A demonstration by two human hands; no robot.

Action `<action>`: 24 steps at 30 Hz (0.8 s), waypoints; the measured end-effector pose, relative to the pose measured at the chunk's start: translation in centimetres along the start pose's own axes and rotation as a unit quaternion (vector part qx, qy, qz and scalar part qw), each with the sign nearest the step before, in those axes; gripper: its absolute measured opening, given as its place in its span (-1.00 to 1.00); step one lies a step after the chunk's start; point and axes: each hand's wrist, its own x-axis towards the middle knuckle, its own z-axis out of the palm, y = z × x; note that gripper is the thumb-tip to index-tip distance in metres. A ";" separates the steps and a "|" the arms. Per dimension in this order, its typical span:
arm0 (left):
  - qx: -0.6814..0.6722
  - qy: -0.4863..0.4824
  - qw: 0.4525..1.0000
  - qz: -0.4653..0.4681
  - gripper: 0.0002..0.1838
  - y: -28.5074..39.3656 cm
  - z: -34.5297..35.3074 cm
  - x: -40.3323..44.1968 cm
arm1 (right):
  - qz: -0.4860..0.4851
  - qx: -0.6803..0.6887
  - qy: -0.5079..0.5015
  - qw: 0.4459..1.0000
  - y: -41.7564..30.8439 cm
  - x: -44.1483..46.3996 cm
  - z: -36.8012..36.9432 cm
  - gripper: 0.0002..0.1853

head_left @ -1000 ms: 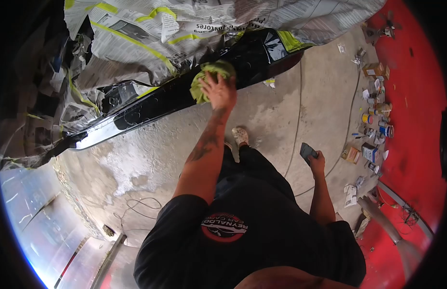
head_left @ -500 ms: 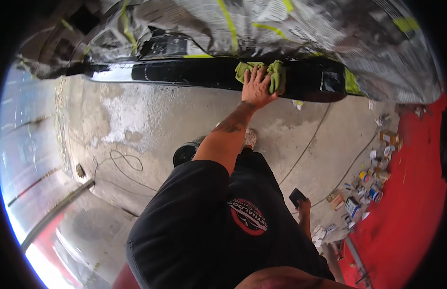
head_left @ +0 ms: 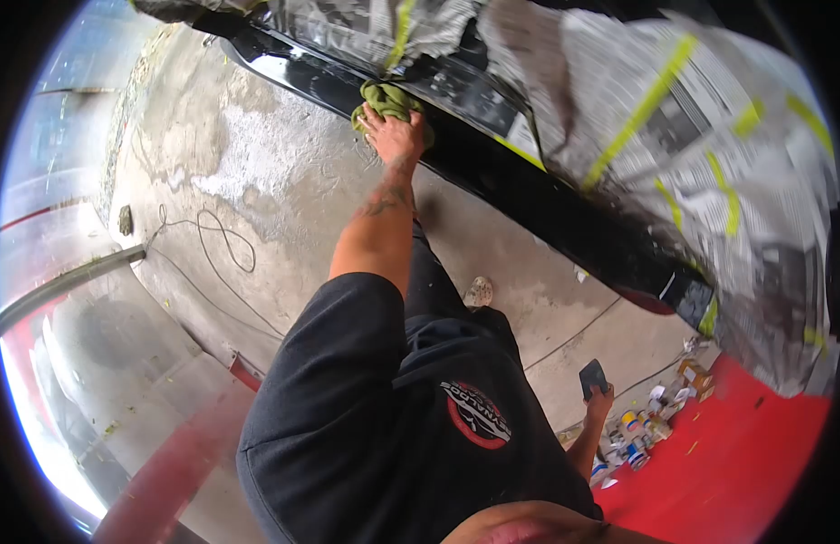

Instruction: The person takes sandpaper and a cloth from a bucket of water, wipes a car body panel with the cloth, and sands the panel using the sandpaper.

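My left hand (head_left: 395, 139) presses a bunched green cloth (head_left: 390, 100) onto a long glossy black car trim panel (head_left: 547, 204), fingers spread over the cloth. The panel runs diagonally from the upper left to the right. Down at the right, by my side, my right hand (head_left: 602, 400) grips a dark, flat, rectangular block-like thing (head_left: 593, 375); its exact kind is unclear. Newspaper (head_left: 637, 118) fixed with yellow-green tape (head_left: 651, 95) covers the surface above the panel.
Concrete floor (head_left: 529, 290) lies below the panel. A thin looped cable (head_left: 228, 243) is at the left. Cans and bottles (head_left: 639, 435) stand at the lower right beside a red surface (head_left: 710, 444). A metal bar (head_left: 67, 288) crosses the left edge.
My left hand and the cloth have moved left along the panel. The view has turned, so the panel now slants. The dark block-like thing stays in my right hand.
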 end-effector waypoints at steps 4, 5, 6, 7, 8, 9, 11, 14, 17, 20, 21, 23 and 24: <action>0.018 0.012 0.999 -0.042 -0.14 -5.1 -1.7 11.7 | -0.015 -0.011 0.038 0.999 -5.0 -1.8 5.5 -0.65; 0.029 0.007 0.998 -0.047 -0.14 -6.8 -2.0 14.9 | -0.007 -0.010 0.044 0.999 -5.8 -3.1 7.4 -0.62; 0.060 0.015 0.997 -0.055 -0.15 -8.9 -1.5 18.7 | 0.001 -0.011 0.049 0.999 -6.7 -4.4 9.1 -0.59; 0.067 0.018 0.996 -0.051 -0.17 -10.1 -2.5 22.0 | 0.021 -0.032 0.031 0.999 -7.6 -5.3 11.2 -0.57; 0.062 0.034 0.997 -0.029 -0.17 -11.5 -3.4 25.5 | 0.043 -0.054 0.012 0.998 -8.0 -6.7 13.2 -0.54; 0.059 0.044 0.997 -0.009 -0.18 -13.3 -4.0 28.3 | 0.069 -0.079 -0.004 0.994 -8.7 -8.2 14.6 -0.52; 0.115 0.050 0.992 0.019 -0.22 -17.1 -4.0 34.5 | 0.082 -0.105 -0.013 0.991 -10.7 -11.4 17.0 -0.51; 0.136 0.050 0.989 0.013 -0.25 -19.6 -5.5 42.0 | 0.085 -0.127 -0.026 0.988 -13.8 -14.3 19.8 -0.49; 0.107 0.028 0.993 0.028 -0.30 -21.5 -7.8 48.5 | 0.070 -0.130 -0.021 0.989 -16.9 -15.8 20.8 -0.50; 0.094 0.102 0.986 0.096 -0.27 -24.7 -6.2 51.4 | -0.034 -0.263 -0.002 0.964 -16.0 -14.9 19.9 -0.54; 0.104 0.103 0.984 0.103 -0.26 -24.7 -6.5 51.2 | 0.009 -0.225 0.007 0.974 -19.1 -16.6 20.9 -0.56; 0.152 0.074 0.980 0.107 -0.24 -25.4 -5.6 51.4 | -0.050 -0.286 0.005 0.957 -17.2 -15.2 19.7 -0.56; 0.194 0.036 0.975 0.105 -0.22 -27.5 -4.9 51.6 | 0.030 -0.176 0.019 0.984 -17.6 -16.2 20.0 -0.56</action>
